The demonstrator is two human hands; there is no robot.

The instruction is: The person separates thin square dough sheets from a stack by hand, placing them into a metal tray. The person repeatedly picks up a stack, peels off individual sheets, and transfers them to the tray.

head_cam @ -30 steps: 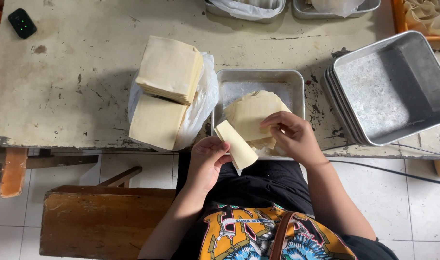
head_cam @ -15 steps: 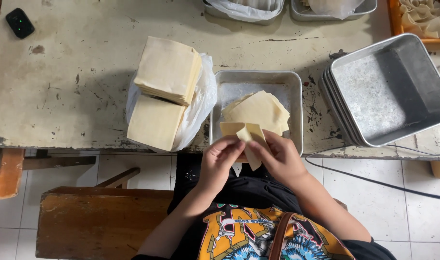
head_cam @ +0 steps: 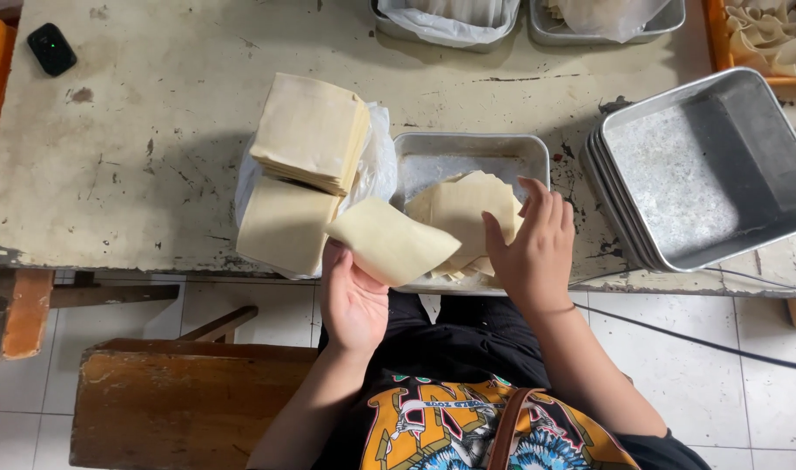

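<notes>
Left hand [head_cam: 352,300] palm up at the worktop [head_cam: 154,157] edge, fingers cupped under one pale dough sheet [head_cam: 391,242], holding it loosely from beneath; sheet tilted, its far corner reaching toward the small metal tray [head_cam: 467,152]. Right hand [head_cam: 533,248] apart from the left, fingers spread and flat, resting on or just above the fanned pile of sheets [head_cam: 463,209] lying in that tray; cannot tell whether pressing down or only hovering, and gripping nothing that shows. Two thick stacks of square sheets [head_cam: 306,130] just left of the tray, on a clear plastic bag [head_cam: 376,165], the upper stack overlapping the lower. Nested steel pans [head_cam: 702,165] well to the right, tilted off square. Small black device [head_cam: 51,48] at the far left corner. More bag-lined trays [head_cam: 454,22] along the back edge. Wooden bench [head_cam: 189,405] below, left of the lap.

Likely trouble from here: thin sheet held only on open fingers, so easy to slide off toward the lap or the floor if the palm tips. Soft dough prone to folding on itself or tearing if pinched hard. Fanned pile close to the tray's near rim, which itself sits at the worktop edge; a careless drag of the right hand could pull several sheets out together. Sheets may also stick to one another.
</notes>
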